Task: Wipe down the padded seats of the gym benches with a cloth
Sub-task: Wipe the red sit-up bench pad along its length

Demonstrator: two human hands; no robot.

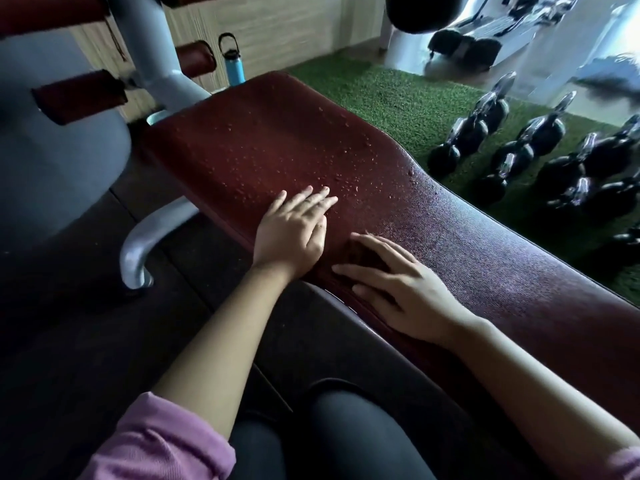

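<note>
The droplets (332,168) lie up the padded seat (263,140), just past the flat, empty left hand (294,233). The right hand (398,289), nearer the person, presses a dark cloth (363,254) with straight fingers.

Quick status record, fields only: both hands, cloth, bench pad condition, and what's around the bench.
left hand: flat on the bench pad, fingers straight, holding nothing
right hand: pressing a dark cloth onto the pad, fingers spread
bench pad: dark red; droplets on the far half, finer mist on the right part
surroundings: blue water bottle on the floor beyond the pad; kettlebells on green turf to the right
</note>
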